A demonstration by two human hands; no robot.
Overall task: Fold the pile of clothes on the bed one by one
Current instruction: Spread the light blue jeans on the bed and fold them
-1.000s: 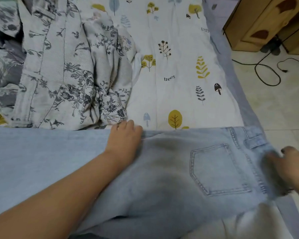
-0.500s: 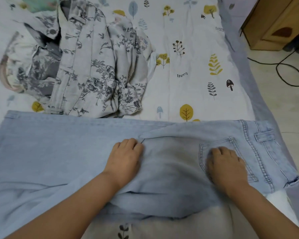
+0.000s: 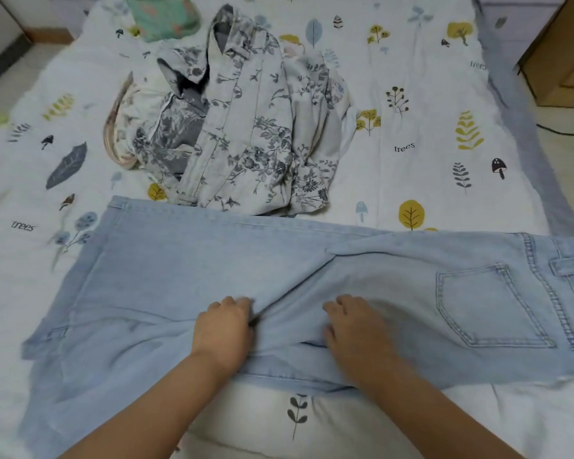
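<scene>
Jeans (image 3: 312,276) lie flat across near edge of bed (image 3: 428,94), long axis running left-right: waistband and back pocket (image 3: 491,306) to person's right, leg hems to left. Left hand (image 3: 224,329) and right hand (image 3: 357,329) both rest on denim near crotch, fingers lightly curled, apparently pressing or bunching cloth; firm grip not confirmed. Hems lie nearer left hand, so a lengthwise fold prob. starts there. Unfolded floral pile (image 3: 246,134) sits just beyond jeans.

Jeans (image 3: 279,276) waistband (right edge) cropped
</scene>
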